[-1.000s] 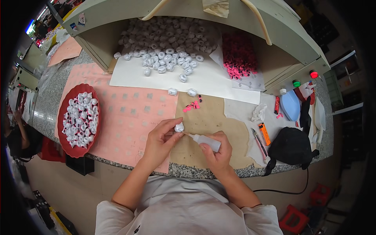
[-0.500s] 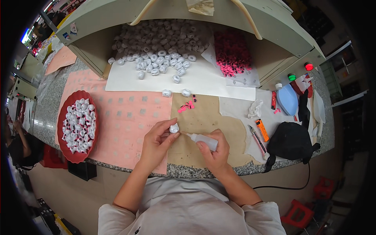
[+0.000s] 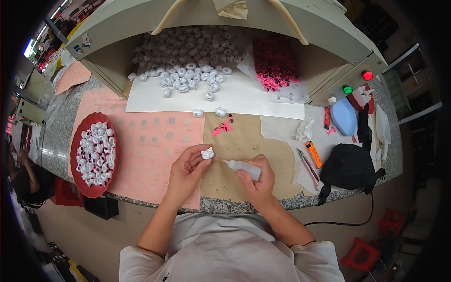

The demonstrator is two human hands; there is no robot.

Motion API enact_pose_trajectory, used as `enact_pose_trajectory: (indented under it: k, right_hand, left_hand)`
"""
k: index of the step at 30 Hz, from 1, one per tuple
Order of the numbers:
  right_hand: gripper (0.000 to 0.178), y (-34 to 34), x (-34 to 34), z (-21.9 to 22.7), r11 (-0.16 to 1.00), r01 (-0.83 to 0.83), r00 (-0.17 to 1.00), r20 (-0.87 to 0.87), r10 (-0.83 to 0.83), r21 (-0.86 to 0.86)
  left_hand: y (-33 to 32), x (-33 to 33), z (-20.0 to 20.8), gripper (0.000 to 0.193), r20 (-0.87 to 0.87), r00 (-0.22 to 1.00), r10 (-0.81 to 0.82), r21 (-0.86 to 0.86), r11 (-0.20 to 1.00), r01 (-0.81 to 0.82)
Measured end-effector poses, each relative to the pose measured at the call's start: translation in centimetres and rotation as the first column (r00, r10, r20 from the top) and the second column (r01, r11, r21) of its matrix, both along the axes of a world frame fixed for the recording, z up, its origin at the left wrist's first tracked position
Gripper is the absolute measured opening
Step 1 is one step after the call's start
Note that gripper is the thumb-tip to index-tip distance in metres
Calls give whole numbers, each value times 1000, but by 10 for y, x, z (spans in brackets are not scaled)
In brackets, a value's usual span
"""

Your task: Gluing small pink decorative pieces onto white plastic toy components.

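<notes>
Between the thumb and fingers of my left hand [image 3: 187,170] is a small white moulded piece [image 3: 207,153]. My right hand [image 3: 261,181] grips a translucent squeeze bottle [image 3: 245,169], tilted so its thin nozzle points left at the white piece. Whether the nozzle tip touches it I cannot tell. Both hands are above the brown paper [image 3: 253,141] at the table's near side. Beyond them lie several small pink pieces [image 3: 221,128] and two loose white pieces, one of them [image 3: 221,112] on the edge of the white sheet [image 3: 164,101].
A red scalloped bowl [image 3: 116,164] of white pieces with pink parts stands left. Under the grey cabinet [image 3: 324,56] lie heaps of white pieces [image 3: 188,51] and pink pieces [image 3: 277,70]. On the right are an orange packet [image 3: 314,155], pens [image 3: 307,167], a black bag [image 3: 350,167] and a blue tray [image 3: 344,117].
The white piece has turned slightly in my left fingers. My right hand and the bottle stay nearly in place; the whole view has shifted a little.
</notes>
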State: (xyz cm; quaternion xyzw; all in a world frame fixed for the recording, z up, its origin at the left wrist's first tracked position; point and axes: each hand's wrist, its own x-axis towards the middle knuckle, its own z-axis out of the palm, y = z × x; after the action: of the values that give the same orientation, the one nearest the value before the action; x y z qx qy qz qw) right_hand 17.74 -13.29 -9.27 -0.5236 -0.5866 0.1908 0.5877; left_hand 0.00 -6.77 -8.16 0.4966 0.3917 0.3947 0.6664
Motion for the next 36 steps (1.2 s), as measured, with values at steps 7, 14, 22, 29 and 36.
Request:
enact_pose_trajectory:
  k: [7, 14, 22, 29, 36]
  right_hand:
    - [19, 1, -3, 1, 1000, -8, 1000, 26, 9, -6]
    - [20, 0, -4, 2, 1000, 5, 1000, 26, -4, -28]
    - [19, 3, 1, -3, 999, 16, 999, 36, -15, -38]
    - [21, 4, -6, 3, 994, -10, 1000, -4, 9, -105]
    - [25, 31, -5, 23, 933, -145, 914, -406, -1, -329]
  left_hand:
    - [-2, -1, 1, 32, 6, 1000, 12, 7, 1000, -12]
    - [-4, -3, 3, 31, 2, 1000, 24, -4, 1000, -24]
    - [4, 0, -3, 30, 17, 999, 28, 5, 1000, -28]
    - [3, -8, 0, 31, 44, 998, 47, 7, 999, -48]
    - [7, -36, 18, 32, 176, 980, 90, -132, 989, -67]
